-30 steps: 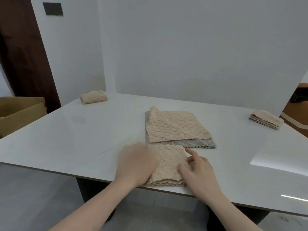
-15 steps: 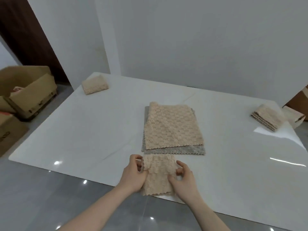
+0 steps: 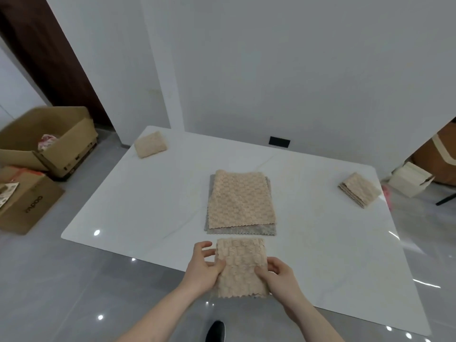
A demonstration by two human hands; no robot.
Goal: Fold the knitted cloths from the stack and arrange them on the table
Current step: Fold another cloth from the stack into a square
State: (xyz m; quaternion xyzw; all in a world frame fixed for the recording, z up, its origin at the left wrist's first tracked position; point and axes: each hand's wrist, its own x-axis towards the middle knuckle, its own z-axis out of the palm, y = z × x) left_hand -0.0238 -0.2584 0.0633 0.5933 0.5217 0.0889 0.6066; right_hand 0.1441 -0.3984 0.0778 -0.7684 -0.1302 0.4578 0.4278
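Near tabletop (image 3: 153, 208) front edge, just before cloth stack (image 3: 240, 201): folded beige cloth (image 3: 243, 266), pressed flat a second ago, now lifted, pinched by left hand (image 3: 204, 270) and right hand (image 3: 280, 275). Fold judged finished; placement pending.

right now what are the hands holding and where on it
Both hold the folded beige cloth at the table's near edge: left hand pinches its left side edge, right hand its right side edge.
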